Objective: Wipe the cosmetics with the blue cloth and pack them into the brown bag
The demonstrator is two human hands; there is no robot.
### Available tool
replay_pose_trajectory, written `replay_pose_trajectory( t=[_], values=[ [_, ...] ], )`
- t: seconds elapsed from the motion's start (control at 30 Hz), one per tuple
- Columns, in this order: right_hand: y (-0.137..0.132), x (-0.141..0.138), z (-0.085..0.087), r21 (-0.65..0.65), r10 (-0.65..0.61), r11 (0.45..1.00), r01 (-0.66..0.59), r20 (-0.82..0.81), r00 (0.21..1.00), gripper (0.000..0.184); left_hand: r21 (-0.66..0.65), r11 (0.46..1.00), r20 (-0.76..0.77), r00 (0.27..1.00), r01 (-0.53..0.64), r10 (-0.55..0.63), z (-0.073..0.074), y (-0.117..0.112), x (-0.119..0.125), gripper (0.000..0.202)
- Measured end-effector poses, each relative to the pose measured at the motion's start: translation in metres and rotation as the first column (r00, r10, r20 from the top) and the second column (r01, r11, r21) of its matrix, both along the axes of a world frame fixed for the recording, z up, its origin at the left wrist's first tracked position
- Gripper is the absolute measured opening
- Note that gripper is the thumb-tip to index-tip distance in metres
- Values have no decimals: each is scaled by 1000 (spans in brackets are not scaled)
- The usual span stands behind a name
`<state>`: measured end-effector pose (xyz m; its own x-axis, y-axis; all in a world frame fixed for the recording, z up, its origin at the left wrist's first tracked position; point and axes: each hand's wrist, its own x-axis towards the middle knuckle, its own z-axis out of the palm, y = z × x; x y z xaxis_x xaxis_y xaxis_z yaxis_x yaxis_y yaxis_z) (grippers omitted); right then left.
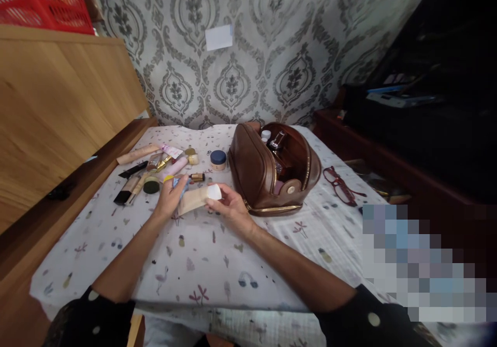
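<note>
Both hands hold a beige tube with a white cap (199,197) just above the patterned tablecloth (202,264). My left hand (167,198) grips the tube's flat tail end, fingers closed round it. My right hand (230,205) pinches the capped end between fingers and thumb. Just right of my hands, an open brown leather toiletry bag (267,168) lies with small bottles showing inside. To the left are several cosmetics: tubes, lipsticks and small jars (155,168), with a blue-lidded jar (218,159) nearer the bag.
Red-framed glasses (341,184) lie on the cloth right of the bag. A wooden panel (58,114) and ledge run along the left. Dark furniture (419,129) stands at the right, patterned wallpaper behind. A red crate (42,0) sits at top left.
</note>
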<state>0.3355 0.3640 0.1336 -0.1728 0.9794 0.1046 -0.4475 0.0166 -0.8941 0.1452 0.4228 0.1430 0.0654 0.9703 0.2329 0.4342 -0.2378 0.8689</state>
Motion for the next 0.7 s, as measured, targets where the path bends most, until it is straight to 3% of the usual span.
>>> replay_pose_trajectory(
  t=[0.1,0.2,0.37,0.5,0.6,0.7],
  values=[
    [-3,-1,1,-27,71,997,-72,-40,997,64,-45,999,52,999,6,-4,-2,-1,6,57],
    [-4,1,3,-39,105,994,-106,-31,994,63,-9,1000,-1,1000,25,-25,3,-4,10,53],
    [-4,2,4,-45,59,997,-55,92,994,54,312,949,-196,974,-49,114,10,-18,13,37],
    [-4,0,2,-43,11,999,-4,167,986,55,490,865,-279,960,109,37,10,-33,17,38],
    [-3,0,1,-34,13,999,-9,136,991,56,487,847,-328,943,214,-50,9,-37,19,38],
    [0,3,2,-31,97,995,-95,82,992,58,388,893,-283,952,228,-120,9,-34,19,39]
  ],
)
